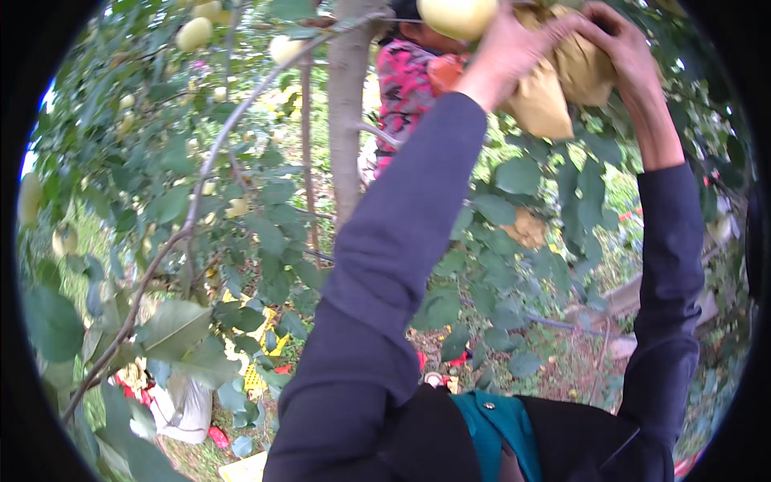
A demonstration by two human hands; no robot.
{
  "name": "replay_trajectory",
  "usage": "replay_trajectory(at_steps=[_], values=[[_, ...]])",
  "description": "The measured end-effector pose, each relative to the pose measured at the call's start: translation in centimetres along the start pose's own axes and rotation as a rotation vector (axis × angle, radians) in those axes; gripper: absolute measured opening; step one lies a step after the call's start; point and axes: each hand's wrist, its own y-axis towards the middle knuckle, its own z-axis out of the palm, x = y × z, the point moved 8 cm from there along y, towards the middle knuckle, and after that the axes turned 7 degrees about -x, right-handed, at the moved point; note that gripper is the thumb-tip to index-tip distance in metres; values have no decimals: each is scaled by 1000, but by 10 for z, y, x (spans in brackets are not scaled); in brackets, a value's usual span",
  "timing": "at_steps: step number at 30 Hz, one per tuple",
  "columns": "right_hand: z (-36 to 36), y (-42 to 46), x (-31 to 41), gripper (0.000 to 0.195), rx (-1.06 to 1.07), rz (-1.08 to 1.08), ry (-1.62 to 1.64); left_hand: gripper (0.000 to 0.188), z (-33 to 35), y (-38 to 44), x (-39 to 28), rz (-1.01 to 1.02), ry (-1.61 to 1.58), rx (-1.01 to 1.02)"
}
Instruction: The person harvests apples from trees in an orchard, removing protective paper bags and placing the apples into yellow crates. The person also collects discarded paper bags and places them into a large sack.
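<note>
Both my arms reach up to the top of the view among apple leaves. My left hand point(509, 51) is at brown paper fruit bags point(542, 105), its fingers stretched towards the other hand; a pale yellow apple point(455, 15) sits right beside it, at the upper edge. My right hand point(623, 51) is bent over the top of a second brown paper bag point(581, 66), its fingertips meeting those of my left hand. The fingers overlap the bags' tops, so the exact hold of each is partly hidden.
A tree trunk point(346, 108) and a long curved branch point(208, 162) stand at the left. Behind the trunk is a person in a pink patterned top point(400, 84). Pale apples point(194, 34) hang among leaves. A white sack point(184, 410) and yellow crates point(256, 376) lie low on the left.
</note>
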Motion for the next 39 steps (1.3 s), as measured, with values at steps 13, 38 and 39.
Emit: replay_trajectory(at_steps=[13, 38, 39], values=[[15, -3, 11, 10, -101, 133, 301, 49, 5, 7, 2, -168, 194, 238], [-53, -61, -4, 17, -537, 27, 660, 41, -18, -22, 4, -130, -20, -98], [-44, -67, -8, 19, -481, 90, 725, 43, -19, -23, 7, -119, -3, -103]])
